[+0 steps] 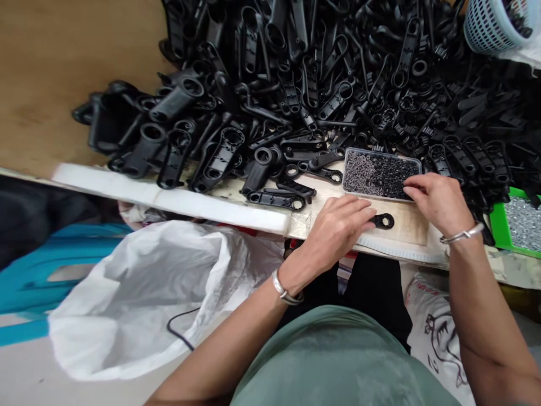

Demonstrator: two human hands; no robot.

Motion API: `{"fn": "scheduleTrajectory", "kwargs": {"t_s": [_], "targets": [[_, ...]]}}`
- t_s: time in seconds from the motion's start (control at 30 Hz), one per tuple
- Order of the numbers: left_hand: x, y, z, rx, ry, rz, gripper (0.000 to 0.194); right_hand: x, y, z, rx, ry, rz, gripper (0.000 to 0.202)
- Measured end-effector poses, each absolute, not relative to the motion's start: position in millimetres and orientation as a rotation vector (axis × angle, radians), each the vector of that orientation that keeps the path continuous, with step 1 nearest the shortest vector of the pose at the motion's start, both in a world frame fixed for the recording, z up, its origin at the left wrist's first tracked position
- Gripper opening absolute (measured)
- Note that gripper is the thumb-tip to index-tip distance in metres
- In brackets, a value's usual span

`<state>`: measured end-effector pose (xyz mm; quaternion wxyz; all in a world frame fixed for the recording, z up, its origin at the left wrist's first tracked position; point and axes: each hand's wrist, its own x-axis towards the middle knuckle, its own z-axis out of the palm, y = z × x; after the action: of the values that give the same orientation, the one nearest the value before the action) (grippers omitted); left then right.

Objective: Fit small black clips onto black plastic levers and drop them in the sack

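My left hand (341, 225) lies over a flat black plastic lever part (384, 221) at the table's front edge, its fingers close together on it. Only the ring-shaped end sticks out past the fingertips. Behind it stands a clear shallow box (372, 196) with small grey pieces (359, 169) on the left and small black pieces (391, 172) on the right. At the box's right front corner, my right hand (439, 203) has thumb and forefinger drawn together over the black pieces. Whatever is between those fingertips is too small to make out.
A large heap of black plastic parts (253, 84) covers the table behind. To the right is a green tray (501, 225) of small shiny metal pieces; a blue basket (486, 28) stands at back right. A white sack (127, 293) hangs open below the front edge.
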<state>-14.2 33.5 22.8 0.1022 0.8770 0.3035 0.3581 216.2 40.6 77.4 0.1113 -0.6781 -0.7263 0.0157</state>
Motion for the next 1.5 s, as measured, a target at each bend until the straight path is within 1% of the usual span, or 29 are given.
{"fn": "scheduleTrajectory", "kwargs": {"t_s": [0.07,0.17,0.27,0.43,0.53,0.73,0.83,0.93,1.0,1.1,1.17,1.3,1.4,1.5], "targets": [[-15,43,33,2.619,0.987,1.026,0.019,209,55,75,-2.062,-2.232,0.047,0.020],[-14,63,46,2.668,1.161,0.866,0.024,199,68,72,-2.187,-2.281,0.075,0.016],[-7,81,49,2.709,1.275,0.755,0.029,196,71,70,-2.245,-2.276,0.042,0.013],[7,100,39,2.811,1.275,0.753,0.028,200,69,68,-2.241,-2.314,-0.056,0.017],[12,104,36,2.824,1.275,0.728,0.031,200,68,67,-2.246,-2.331,-0.102,0.016],[11,106,45,2.757,1.270,0.586,0.030,195,71,71,-2.300,-2.350,-0.065,0.017],[7,107,56,2.589,1.231,0.557,0.026,197,69,76,-2.296,-2.289,0.020,0.018],[4,109,66,2.312,1.161,0.762,0.020,201,65,80,-2.164,-2.152,0.120,0.017],[5,108,67,2.098,1.120,0.936,0.013,203,63,81,-2.047,-1.969,0.287,0.014],[10,104,63,1.691,0.986,1.093,0.008,199,60,80,-1.810,-1.579,0.671,0.007],[12,99,60,1.397,0.870,1.130,0.011,192,55,79,-1.618,-1.361,0.856,0.004],[11,83,58,0.929,0.648,1.118,0.018,179,37,76,-1.305,-1.117,1.064,0.015],[8,68,58,0.741,0.556,1.071,0.028,170,21,73,-1.173,-1.014,1.148,0.019],[8,57,58,0.640,0.524,1.030,0.031,164,10,70,-1.117,-0.972,1.178,0.016]]}}
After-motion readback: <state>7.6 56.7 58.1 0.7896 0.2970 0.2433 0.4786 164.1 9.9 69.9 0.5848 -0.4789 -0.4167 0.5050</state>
